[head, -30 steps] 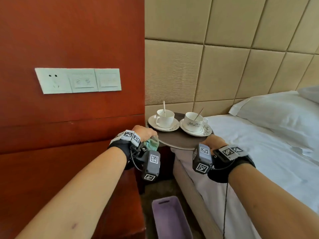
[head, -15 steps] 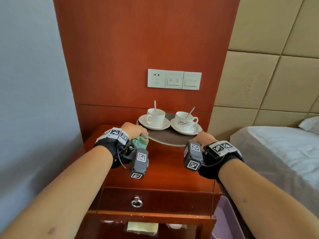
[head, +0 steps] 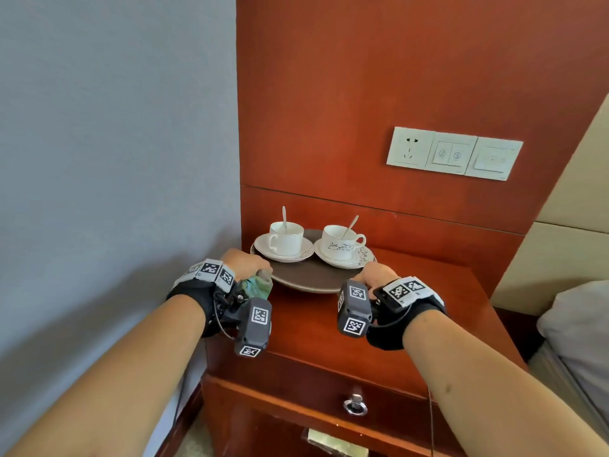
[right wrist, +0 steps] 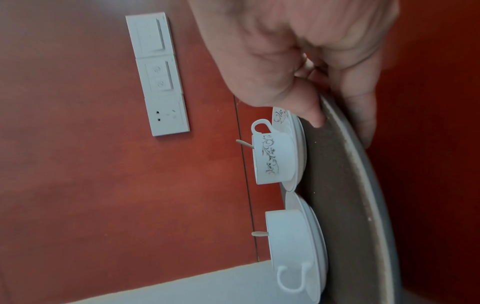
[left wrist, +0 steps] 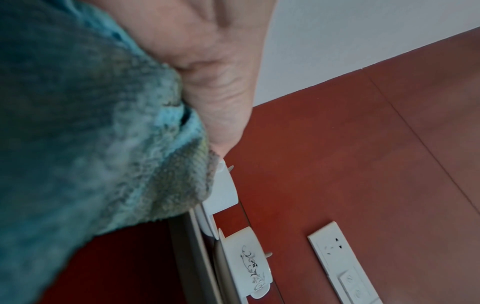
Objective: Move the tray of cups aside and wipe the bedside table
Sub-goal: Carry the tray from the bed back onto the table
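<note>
A round brown tray (head: 309, 278) carries two white cups on saucers, a plain cup (head: 286, 237) and a patterned cup (head: 341, 240), each with a spoon in it. I hold the tray just above the back of the red-brown bedside table (head: 323, 324). My left hand (head: 253, 270) grips the tray's left rim with a teal cloth (head: 256, 286) bunched in the same hand. That cloth (left wrist: 91, 144) fills the left wrist view. My right hand (head: 370, 273) grips the right rim. In the right wrist view its thumb (right wrist: 311, 115) lies on the tray (right wrist: 337, 185) and its fingers curl underneath.
A white socket and switch panel (head: 454, 153) sits on the wooden wall panel behind the table. A drawer with a ring pull (head: 355, 405) is below the tabletop. A grey wall (head: 115, 159) stands to the left, and the bed (head: 573, 324) and padded headboard to the right.
Both hands have carried the tray leftwards from over the bed's edge to over the bedside table. My view has swung left with it.
</note>
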`<state>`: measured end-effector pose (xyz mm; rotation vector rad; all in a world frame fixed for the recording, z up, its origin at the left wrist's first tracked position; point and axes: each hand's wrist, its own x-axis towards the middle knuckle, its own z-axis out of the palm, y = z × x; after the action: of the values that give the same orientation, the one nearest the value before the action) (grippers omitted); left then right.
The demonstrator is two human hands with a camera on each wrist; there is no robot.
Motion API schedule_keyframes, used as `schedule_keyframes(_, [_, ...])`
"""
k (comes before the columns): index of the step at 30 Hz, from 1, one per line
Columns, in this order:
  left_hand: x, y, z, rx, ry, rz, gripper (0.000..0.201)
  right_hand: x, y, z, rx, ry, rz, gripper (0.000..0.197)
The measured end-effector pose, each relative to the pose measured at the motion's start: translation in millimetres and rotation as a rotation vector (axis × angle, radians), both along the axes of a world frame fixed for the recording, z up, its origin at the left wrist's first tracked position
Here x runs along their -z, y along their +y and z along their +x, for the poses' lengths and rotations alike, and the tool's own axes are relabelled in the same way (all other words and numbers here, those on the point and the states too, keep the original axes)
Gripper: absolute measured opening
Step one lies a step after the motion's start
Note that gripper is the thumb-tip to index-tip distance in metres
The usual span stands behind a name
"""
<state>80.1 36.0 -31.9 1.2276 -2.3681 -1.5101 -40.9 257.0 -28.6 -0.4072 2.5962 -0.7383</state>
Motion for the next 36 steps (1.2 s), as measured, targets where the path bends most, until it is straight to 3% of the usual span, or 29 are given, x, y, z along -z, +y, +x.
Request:
schedule_keyframes(3, [9,-17,1,-0.021,-0.033,0.003,0.038,1,-21,-3,-0.034,0.025,0.056,0.037])
schedule_keyframes(7, [20,-31,-7,-0.024,-0.067,0.007,0.055,11,-38,-12,-0.069,0.002,0.11,0.039])
schedule_keyframes(10, [22,-32,-12,-0.035,-0.085,-0.02,0.053,20,-44,-20,-0.02,-0.013,0.063,0.037])
schedule_keyframes(12, [23,-32,-15,-0.038,-0.094,-0.036,0.048,24,-44,-25,0.023,-0.014,0.024,0.028])
schedule_keyframes(14, [23,-33,-19,-0.039,-0.101,-0.045,0.042,28,-45,-28,0.068,-0.137,-0.118,0.003])
schedule_keyframes(16, [23,-34,-23,-0.044,-0.107,-0.064,0.039,34,-44,-38,0.112,-0.246,-0.222,0.02])
schedule_keyframes(20, [23,-35,-32,-0.045,-0.119,-0.097,0.03,39,-42,-52,0.126,-0.308,-0.261,0.022])
schedule_keyframes(25, [23,-37,-31,-0.02,-0.18,-0.15,0.036,29,-49,-41,0.11,-0.316,-0.156,0.022])
schedule_keyframes(28, [20,-33,-30,0.022,-0.224,-0.212,0.025,18,-44,-35,0.1,-0.294,-0.009,0.031])
schedule_keyframes(30, [14,-28,-28,0.05,-0.256,-0.23,0.017,10,-41,-34,0.071,-0.277,0.008,0.023])
schedule_keyframes(31, [12,-26,-28,0.059,-0.262,-0.224,0.017,10,-39,-34,0.055,-0.229,0.018,0.017])
schedule_keyframes(33, [6,-23,-28,0.067,-0.254,-0.201,0.024,8,-36,-36,0.028,-0.175,-0.035,0.03])
schedule_keyframes(36, [0,-13,-28,0.066,-0.214,-0.204,0.033,9,-29,-35,0.023,-0.22,-0.105,0.029])
